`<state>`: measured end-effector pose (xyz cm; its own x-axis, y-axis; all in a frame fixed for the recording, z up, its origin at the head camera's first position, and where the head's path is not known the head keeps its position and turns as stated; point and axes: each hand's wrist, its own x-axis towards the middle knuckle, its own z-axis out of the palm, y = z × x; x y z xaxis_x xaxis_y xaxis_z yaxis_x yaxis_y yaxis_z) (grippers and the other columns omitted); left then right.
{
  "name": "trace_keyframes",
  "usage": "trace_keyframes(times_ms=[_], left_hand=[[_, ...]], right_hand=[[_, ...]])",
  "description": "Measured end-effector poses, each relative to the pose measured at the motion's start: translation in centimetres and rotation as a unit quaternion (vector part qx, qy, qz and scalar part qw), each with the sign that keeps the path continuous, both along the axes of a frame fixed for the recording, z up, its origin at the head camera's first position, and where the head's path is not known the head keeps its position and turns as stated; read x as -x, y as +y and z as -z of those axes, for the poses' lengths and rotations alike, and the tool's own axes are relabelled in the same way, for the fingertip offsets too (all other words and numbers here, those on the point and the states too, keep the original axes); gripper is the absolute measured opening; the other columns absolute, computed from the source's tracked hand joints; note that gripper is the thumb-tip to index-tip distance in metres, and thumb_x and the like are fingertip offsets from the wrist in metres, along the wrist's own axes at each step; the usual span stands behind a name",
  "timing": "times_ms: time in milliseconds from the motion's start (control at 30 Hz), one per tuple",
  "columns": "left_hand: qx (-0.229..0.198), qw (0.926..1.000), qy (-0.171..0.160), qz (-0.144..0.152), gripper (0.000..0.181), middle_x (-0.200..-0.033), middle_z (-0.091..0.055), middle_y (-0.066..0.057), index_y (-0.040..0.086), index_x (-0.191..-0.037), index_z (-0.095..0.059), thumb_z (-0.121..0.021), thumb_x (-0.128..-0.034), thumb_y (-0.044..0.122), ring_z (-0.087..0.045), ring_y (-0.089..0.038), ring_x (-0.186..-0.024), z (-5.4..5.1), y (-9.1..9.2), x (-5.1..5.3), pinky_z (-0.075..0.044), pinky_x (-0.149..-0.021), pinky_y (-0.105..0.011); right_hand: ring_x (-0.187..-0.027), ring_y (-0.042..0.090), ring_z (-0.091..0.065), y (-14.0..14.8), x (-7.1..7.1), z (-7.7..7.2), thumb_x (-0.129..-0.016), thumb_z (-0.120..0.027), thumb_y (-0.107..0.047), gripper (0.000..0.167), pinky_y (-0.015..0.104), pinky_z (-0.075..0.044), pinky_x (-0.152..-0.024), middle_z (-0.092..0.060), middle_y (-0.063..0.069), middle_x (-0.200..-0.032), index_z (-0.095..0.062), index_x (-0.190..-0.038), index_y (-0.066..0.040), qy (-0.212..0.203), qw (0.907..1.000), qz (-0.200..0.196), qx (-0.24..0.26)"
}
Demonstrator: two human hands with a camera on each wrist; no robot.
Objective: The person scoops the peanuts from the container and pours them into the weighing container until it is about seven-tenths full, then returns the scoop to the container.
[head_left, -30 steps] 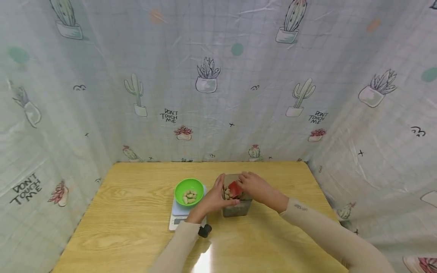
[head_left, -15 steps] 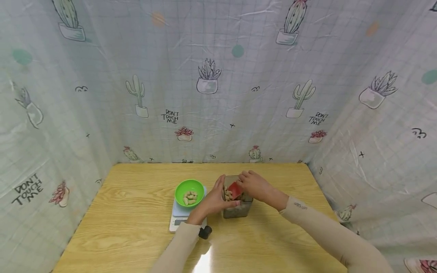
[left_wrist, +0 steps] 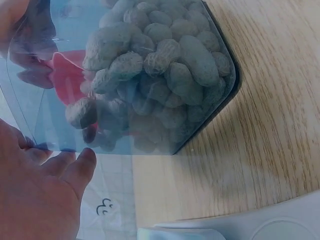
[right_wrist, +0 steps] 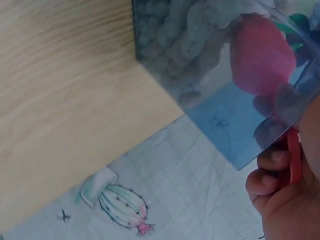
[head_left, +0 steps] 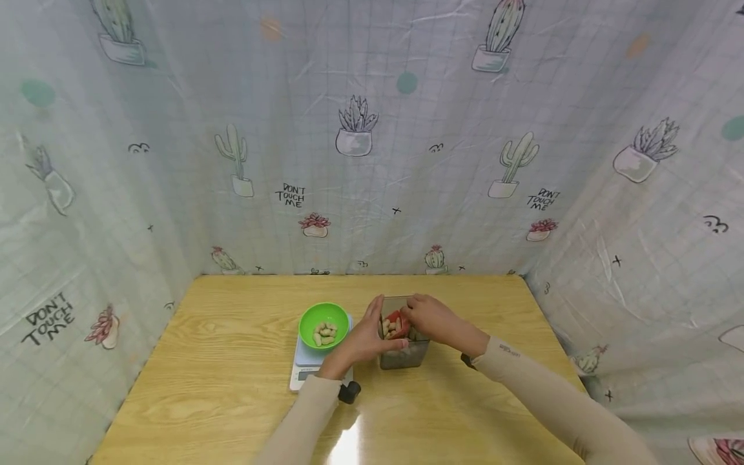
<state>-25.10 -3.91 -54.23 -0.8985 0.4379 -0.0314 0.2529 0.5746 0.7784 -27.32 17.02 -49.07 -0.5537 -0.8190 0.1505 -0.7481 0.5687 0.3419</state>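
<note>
A transparent grey-tinted container [head_left: 402,357] of peanuts stands on the table. My left hand [head_left: 366,337] holds it from the left, thumb across the near side and fingers along the left side by the rim. Inside, a red scoop [right_wrist: 262,55] bears several peanuts and is tilted among the rest. My right hand [head_left: 434,319] grips the scoop's red handle [right_wrist: 296,157] at the rim. Through the wall in the left wrist view, loose peanuts [left_wrist: 165,65] fill the container's lower part.
Left of the container, a green bowl [head_left: 308,318] with several peanuts [head_left: 325,333] sits on a white kitchen scale [head_left: 304,359]. The wooden table [head_left: 232,361] ends at a cactus-print curtain [head_left: 372,213] behind and at both sides.
My right hand has turned the scoop inside the container; its red back showed before, and now peanuts show in its hollow. The left hand keeps its hold, and the bowl stays in place.
</note>
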Motion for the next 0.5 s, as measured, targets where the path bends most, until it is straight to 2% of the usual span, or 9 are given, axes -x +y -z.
trace_keyframes(times_ms=[100,333,500], left_hand=[[-0.003,1.0,-0.005,-0.003,0.122,-0.168,0.001,0.001,0.025,-0.16,0.004,-0.071,-0.0744,0.07,-0.036,-0.031,-0.144,0.0,-0.1,0.1,-0.041,-0.11,-0.049],[-0.009,0.9998,-0.016,0.001,0.122,-0.168,0.002,0.001,0.028,-0.159,0.005,-0.071,-0.0737,0.071,-0.032,-0.031,-0.147,-0.2,-0.2,0.1,-0.039,-0.111,-0.05],[-0.011,0.9998,-0.014,0.001,0.121,-0.168,-0.001,-0.004,0.029,-0.159,0.004,-0.072,-0.0739,0.069,-0.034,-0.034,-0.145,-0.1,0.0,0.0,-0.04,-0.11,-0.052]], right_hand=[[-0.078,0.017,-0.06,0.1,0.2,0.2,-0.088,-0.074,-0.014,0.009,0.031,-0.054,-0.074,-0.064,0.002,-0.084,-0.072,-0.096,-0.012,-0.014,0.9995,-0.004,0.029],[-0.08,0.019,-0.061,0.8,-0.3,-1.0,-0.092,-0.068,-0.012,0.01,0.034,-0.054,-0.072,-0.066,0.004,-0.09,-0.07,-0.102,-0.01,-0.094,0.99,0.047,0.095],[-0.081,0.02,-0.06,1.4,-0.7,-0.9,-0.093,-0.067,-0.014,0.013,0.035,-0.054,-0.073,-0.066,0.005,-0.092,-0.069,-0.105,-0.009,-0.103,0.9872,0.05,0.111]])
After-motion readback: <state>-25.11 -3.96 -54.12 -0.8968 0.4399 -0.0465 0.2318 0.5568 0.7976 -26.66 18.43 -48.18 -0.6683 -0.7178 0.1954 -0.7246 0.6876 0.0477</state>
